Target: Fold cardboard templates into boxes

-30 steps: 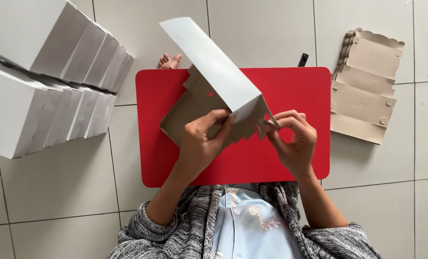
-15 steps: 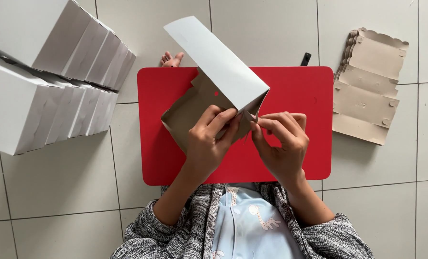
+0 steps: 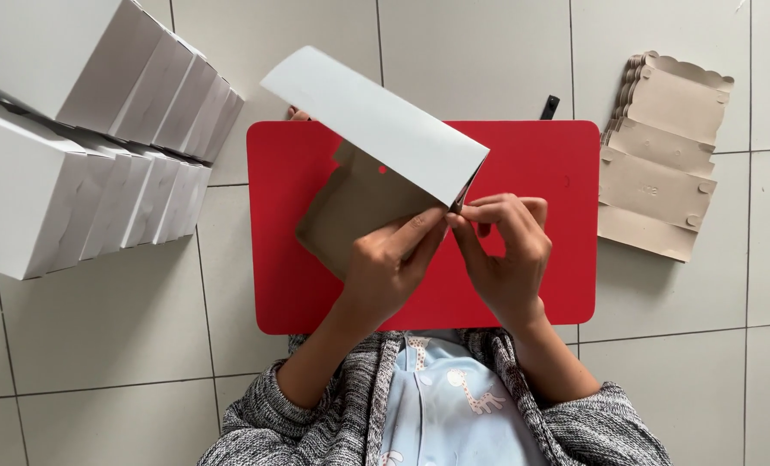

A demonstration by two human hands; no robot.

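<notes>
A flat cardboard box blank (image 3: pixel 376 142), white outside and brown inside, is partly folded over a red board (image 3: pixel 540 164). Its white panel stands up and slants toward the upper left. My left hand (image 3: pixel 389 263) grips the brown lower panel, thumb and fingers pressed at the fold. My right hand (image 3: pixel 506 250) pinches the same folded corner from the right. Both hands meet at the crease near the board's middle.
Two rows of folded white boxes (image 3: pixel 91 147) lie at the left on the tiled floor. A stack of flat brown box blanks (image 3: pixel 661 155) lies at the right. A small black object (image 3: pixel 549 107) pokes out behind the board's far edge.
The hands have shifted along the fold, and the white panel has tipped lower and further to the left over the brown panel.
</notes>
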